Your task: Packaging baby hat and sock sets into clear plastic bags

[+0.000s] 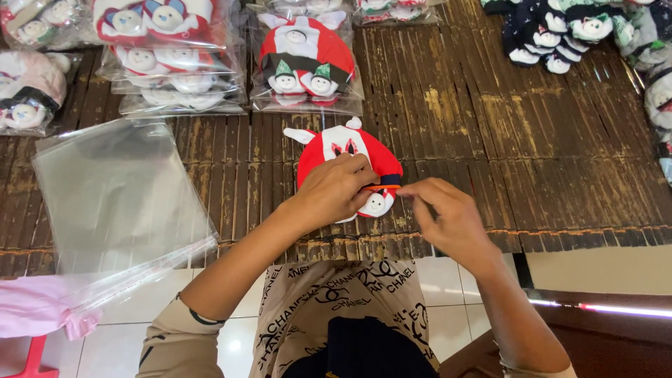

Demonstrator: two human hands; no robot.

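The one camera sits on my head and looks steeply down past my chest to my left hand (334, 187) and right hand (448, 215). It faces forward across the slatted table (532, 140), close enough that my forearms fill the lower half. The table's far edge is cut off at the top. No second view shares the scene.
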